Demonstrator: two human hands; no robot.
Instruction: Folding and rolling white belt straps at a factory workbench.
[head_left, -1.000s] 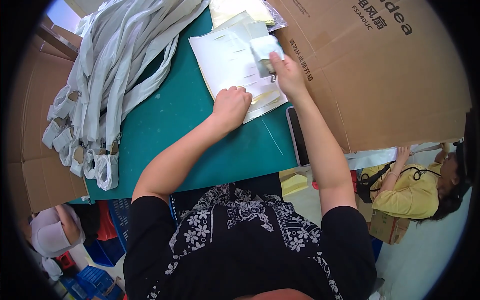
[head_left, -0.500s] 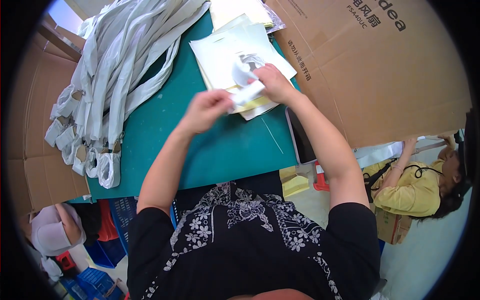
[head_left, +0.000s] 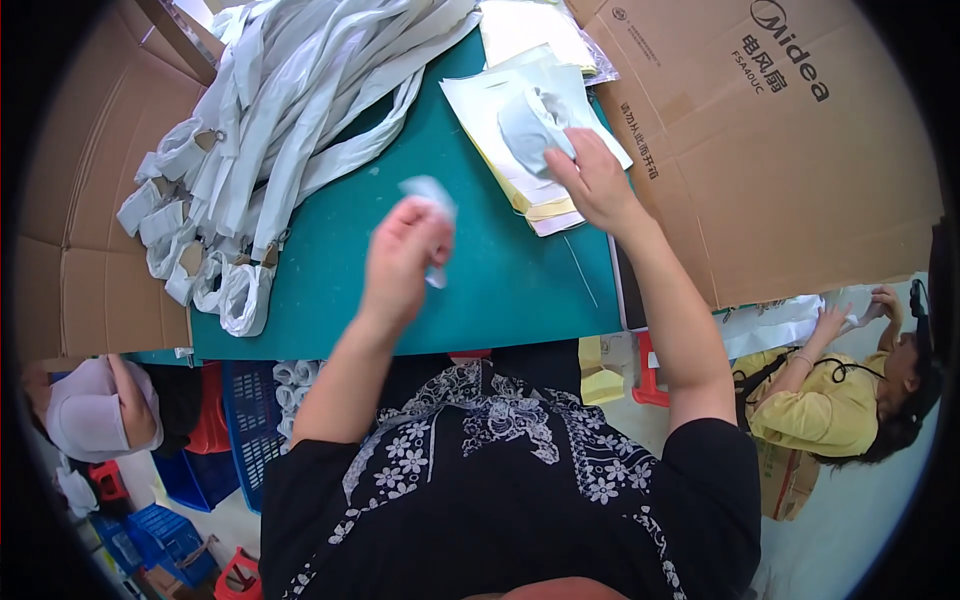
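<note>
My left hand (head_left: 405, 250) is raised over the green table (head_left: 345, 215), its fingers closed on a small white strip (head_left: 430, 190). The strip sticks out above and below the fist and is smeared by motion. Over a stack of cream and yellowish sheets (head_left: 480, 105), my right hand (head_left: 597, 180) pinches the near right side of a white roll (head_left: 522, 135) between thumb and fingers. The roll is ring-shaped with a crumpled hollow, and the fingers hide part of it.
Long white wrapped straps (head_left: 270, 130) with looped ends heap at the left. Cardboard (head_left: 760, 190) stands along the right, another cardboard panel (head_left: 110, 200) at the left. A dark phone (head_left: 630, 290) is partly behind my right forearm. Co-workers sit at both sides; a blue crate (head_left: 245, 420) stands below the table.
My hands have moved apart: the left drew away left and toward me with the white strip, while the right stayed at the roll. The view has shifted slightly.
</note>
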